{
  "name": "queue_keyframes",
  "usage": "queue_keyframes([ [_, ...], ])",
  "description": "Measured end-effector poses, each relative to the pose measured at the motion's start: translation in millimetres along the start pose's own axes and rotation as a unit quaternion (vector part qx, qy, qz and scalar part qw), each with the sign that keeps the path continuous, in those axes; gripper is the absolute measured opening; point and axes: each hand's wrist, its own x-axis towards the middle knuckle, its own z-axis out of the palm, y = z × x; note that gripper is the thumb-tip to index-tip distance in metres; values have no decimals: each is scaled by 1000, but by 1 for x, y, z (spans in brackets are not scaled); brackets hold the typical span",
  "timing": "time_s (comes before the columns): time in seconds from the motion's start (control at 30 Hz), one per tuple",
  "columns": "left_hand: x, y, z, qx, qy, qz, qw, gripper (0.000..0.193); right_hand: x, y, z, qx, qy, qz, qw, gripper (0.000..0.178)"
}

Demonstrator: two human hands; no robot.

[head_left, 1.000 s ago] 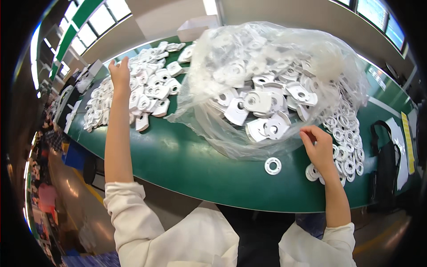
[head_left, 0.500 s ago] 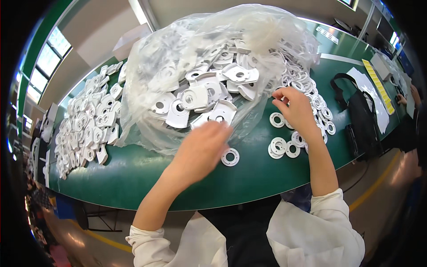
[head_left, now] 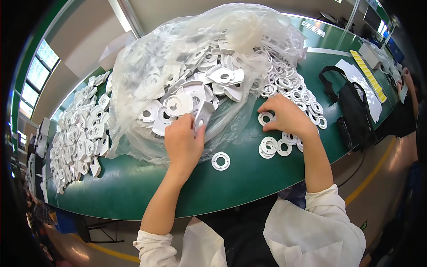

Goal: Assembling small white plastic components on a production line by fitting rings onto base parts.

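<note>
My left hand (head_left: 182, 140) is closed on a white plastic housing part with a round hole (head_left: 204, 115), tilted up at the front of the heap of like parts (head_left: 178, 105) in a clear plastic bag (head_left: 133, 138). My right hand (head_left: 289, 116) is over the green table, thumb and fingers apart around a flat white ring (head_left: 266, 118). That ring lies on the table, and I cannot tell whether the fingertips touch it. A single white ring (head_left: 220, 161) lies between my hands, nearer to me. Several more rings (head_left: 269, 146) lie below my right hand.
A pile of white housing parts (head_left: 80, 138) spreads over the left of the green table (head_left: 249, 178). Many white rings (head_left: 298, 91) are heaped at the right of the bag. Farther right are a black bag (head_left: 356, 111), papers and a yellow strip (head_left: 369, 75). Another person's hand (head_left: 408, 78) shows at the far right.
My left hand has moved to the front of the heap and taken hold of a housing part. My right hand has come down around a ring, its fingers spreading from nearly pinched.
</note>
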Motion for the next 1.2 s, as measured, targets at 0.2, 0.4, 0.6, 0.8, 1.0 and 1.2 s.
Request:
queue_keyframes([
  [0.2,5,-1,-16,-450,61,-106,885,17,8,-18,-3,146,143,-11,979,39],
  [0.4,-8,10,-18,-805,-109,-241,532,21,14,-46,24,328,269,-80,902,42],
  [0.6,-21,32,-3,-609,-163,-275,726,28,10,-65,39,183,275,-313,890,45],
  [0.8,-20,27,-1,-719,-205,-356,561,27,14,-63,51,177,178,-263,932,39],
  [1.0,-20,29,0,-657,-238,-302,648,26,20,-49,34,254,317,-139,903,27],
  [1.2,-11,16,3,-681,-174,-293,648,30,56,17,24,289,335,159,883,51],
])
